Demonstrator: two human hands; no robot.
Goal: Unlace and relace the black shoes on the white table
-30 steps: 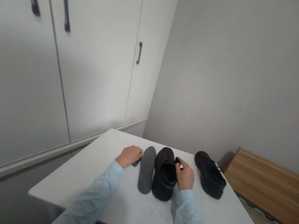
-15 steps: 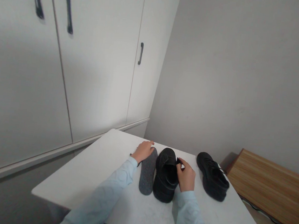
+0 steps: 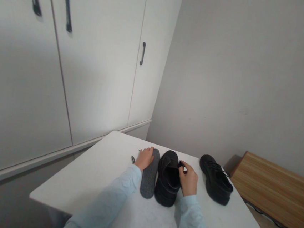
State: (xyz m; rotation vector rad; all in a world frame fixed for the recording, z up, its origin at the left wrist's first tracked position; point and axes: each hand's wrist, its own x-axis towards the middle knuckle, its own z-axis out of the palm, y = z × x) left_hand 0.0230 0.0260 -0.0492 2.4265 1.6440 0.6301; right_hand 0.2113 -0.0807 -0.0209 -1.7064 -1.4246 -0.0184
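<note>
A grey insole (image 3: 148,181) lies lengthwise on the white table (image 3: 94,180). My left hand (image 3: 144,158) rests at its upper left edge, fingers bent and closed on it; the fingertips are small and partly hidden. Beside the insole, nearly touching it, stands a black shoe (image 3: 166,192) with its opening toward me and its tongue raised. At the shoe's right side, my right hand (image 3: 188,178) pinches the dark upper edge between thumb and fingers. Part of a black lace (image 3: 133,159) pokes out left of my left hand.
A second black shoe (image 3: 217,183), laced, stands near the table's right edge. White cabinets (image 3: 99,69) with dark handles are at the left, a grey wall (image 3: 238,83) behind. A wooden surface (image 3: 276,190) lies beyond the table on the right, with a cable below.
My left hand has come down slightly, its raised fingers now bent in at the insole. My right hand keeps its pinch on the shoe. The view has shifted a little.
</note>
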